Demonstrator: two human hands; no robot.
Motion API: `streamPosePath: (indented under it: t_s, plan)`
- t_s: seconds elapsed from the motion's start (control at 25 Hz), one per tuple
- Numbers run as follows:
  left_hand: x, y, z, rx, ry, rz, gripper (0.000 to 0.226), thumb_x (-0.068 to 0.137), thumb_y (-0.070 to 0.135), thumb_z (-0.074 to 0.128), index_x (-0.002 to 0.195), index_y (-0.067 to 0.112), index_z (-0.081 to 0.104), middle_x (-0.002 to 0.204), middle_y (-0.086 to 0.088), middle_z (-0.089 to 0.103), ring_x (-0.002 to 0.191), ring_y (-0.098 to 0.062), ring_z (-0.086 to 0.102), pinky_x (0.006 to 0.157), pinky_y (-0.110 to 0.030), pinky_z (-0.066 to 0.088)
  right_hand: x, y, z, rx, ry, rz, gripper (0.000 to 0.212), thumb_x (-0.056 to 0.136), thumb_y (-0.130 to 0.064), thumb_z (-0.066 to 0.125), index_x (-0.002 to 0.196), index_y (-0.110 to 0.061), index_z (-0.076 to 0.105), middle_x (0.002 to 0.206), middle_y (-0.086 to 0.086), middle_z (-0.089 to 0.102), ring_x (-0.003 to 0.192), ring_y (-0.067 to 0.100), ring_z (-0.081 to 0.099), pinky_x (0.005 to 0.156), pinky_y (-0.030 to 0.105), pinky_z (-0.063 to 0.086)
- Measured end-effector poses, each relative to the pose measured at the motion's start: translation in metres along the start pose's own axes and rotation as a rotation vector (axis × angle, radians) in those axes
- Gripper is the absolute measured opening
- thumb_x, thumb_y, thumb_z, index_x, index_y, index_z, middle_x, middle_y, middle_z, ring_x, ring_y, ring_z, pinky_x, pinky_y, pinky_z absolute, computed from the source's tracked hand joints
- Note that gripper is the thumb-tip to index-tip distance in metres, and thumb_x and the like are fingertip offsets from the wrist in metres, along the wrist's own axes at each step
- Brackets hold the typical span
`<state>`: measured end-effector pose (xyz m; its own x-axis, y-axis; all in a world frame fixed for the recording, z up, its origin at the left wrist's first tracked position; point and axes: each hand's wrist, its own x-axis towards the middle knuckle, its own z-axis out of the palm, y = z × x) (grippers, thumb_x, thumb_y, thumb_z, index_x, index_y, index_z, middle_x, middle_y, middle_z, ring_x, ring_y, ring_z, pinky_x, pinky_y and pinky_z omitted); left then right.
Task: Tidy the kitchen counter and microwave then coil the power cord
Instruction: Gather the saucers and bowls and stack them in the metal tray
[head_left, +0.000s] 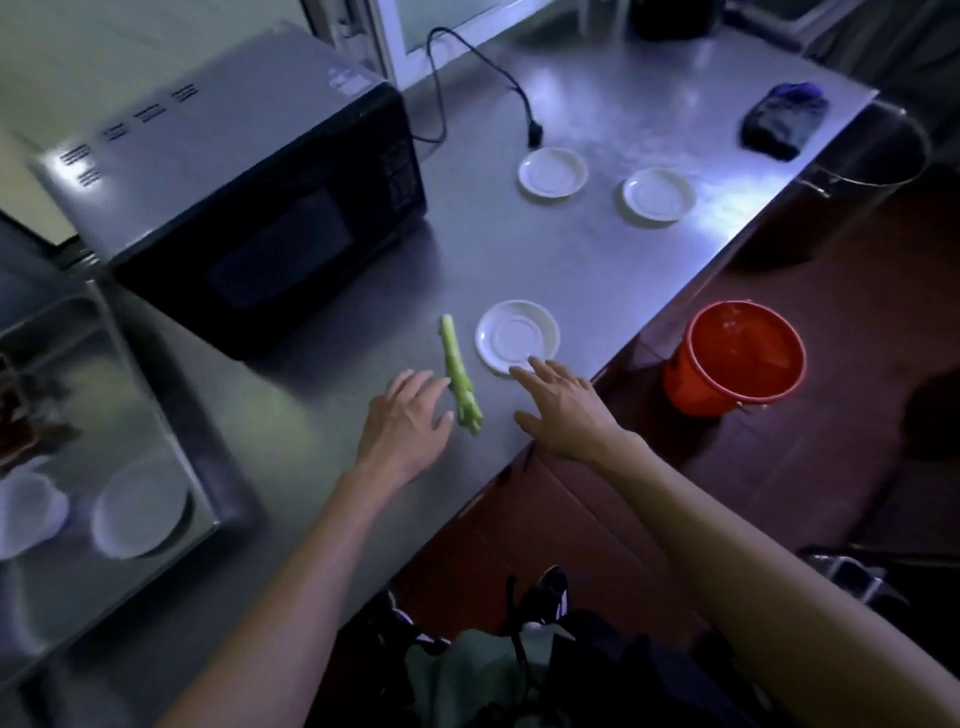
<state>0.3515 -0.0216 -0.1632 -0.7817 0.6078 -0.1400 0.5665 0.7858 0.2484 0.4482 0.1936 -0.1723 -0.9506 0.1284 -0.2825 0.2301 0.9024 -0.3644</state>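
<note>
Head view: the left hand (402, 418) is spread flat, nothing held, fingertips just beside a green stalk (458, 375) on the steel counter (597, 270). The right hand (563, 402) is likewise spread, touching an empty saucer (517, 336). The power cord (457, 78) is partly hidden behind the microwave (244, 197). A red bucket (735, 358) appears empty.

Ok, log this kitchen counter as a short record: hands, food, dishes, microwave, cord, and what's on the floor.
left hand: open, beside the green stalk, thumb close to it
right hand: open, fingertips at the rim of the near saucer
green stalk: lying on the counter between the hands
near saucer: empty
far saucers: two, empty
microwave: door closed
cord: uncoiled, plug loose on counter
red bucket: on floor
</note>
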Motion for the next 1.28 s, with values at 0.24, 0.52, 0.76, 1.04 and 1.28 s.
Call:
streamPosePath:
  t_s: [0.24, 0.52, 0.76, 1.04, 1.28]
  plan:
    - [0.041, 0.083, 0.024, 0.064, -0.070, 0.093, 0.061, 0.091, 0.044, 0.057, 0.147, 0.025, 0.040, 0.151, 0.001, 0.038, 0.142, -0.020, 0.026, 0.106, -0.042, 0.039, -0.030, 0.069, -0.020, 0.018, 0.021, 0.098, 0.067, 0.096, -0.039, 0.053, 0.155, -0.027, 0.024, 0.163, 0.009, 0.020, 0.150, 0.027, 0.018, 0.114, 0.047, 0.027]
    - [0.082, 0.096, 0.056, 0.079, -0.205, 0.030, 0.074, 0.091, 0.056, 0.051, 0.153, 0.029, 0.021, 0.163, -0.001, 0.014, 0.150, -0.023, 0.006, 0.114, -0.049, 0.028, -0.017, 0.096, -0.014, 0.071, -0.032, 0.136, 0.068, 0.093, -0.041, 0.057, 0.153, -0.029, 0.027, 0.164, 0.006, 0.020, 0.151, 0.026, 0.015, 0.114, 0.048, 0.028]
    - [0.144, 0.084, 0.085, 0.078, -0.279, 0.016, 0.087, 0.086, 0.059, 0.056, 0.154, 0.031, 0.009, 0.164, -0.003, -0.010, 0.150, -0.030, -0.016, 0.112, -0.059, 0.022, 0.033, 0.129, -0.023, -0.028, -0.102, 0.115, 0.067, 0.094, -0.042, 0.057, 0.153, -0.031, 0.027, 0.164, 0.005, 0.020, 0.150, 0.026, 0.018, 0.114, 0.048, 0.031]
    - [0.196, 0.078, 0.098, 0.129, -0.313, 0.048, 0.109, 0.076, 0.067, 0.062, 0.155, 0.034, -0.005, 0.162, -0.008, -0.024, 0.146, -0.037, -0.028, 0.110, -0.074, 0.002, 0.097, 0.141, -0.040, -0.069, -0.177, 0.041, 0.064, 0.096, -0.038, 0.054, 0.153, -0.028, 0.028, 0.164, 0.004, 0.020, 0.150, 0.024, 0.018, 0.114, 0.047, 0.031]
    - [0.213, 0.077, 0.093, 0.121, -0.388, 0.077, 0.110, 0.072, 0.070, 0.063, 0.153, 0.035, -0.002, 0.163, -0.006, -0.012, 0.149, -0.037, -0.014, 0.110, -0.071, 0.013, 0.130, 0.149, -0.052, -0.010, -0.185, 0.043, 0.064, 0.097, -0.037, 0.056, 0.153, -0.028, 0.029, 0.164, 0.003, 0.021, 0.150, 0.025, 0.019, 0.115, 0.048, 0.029]
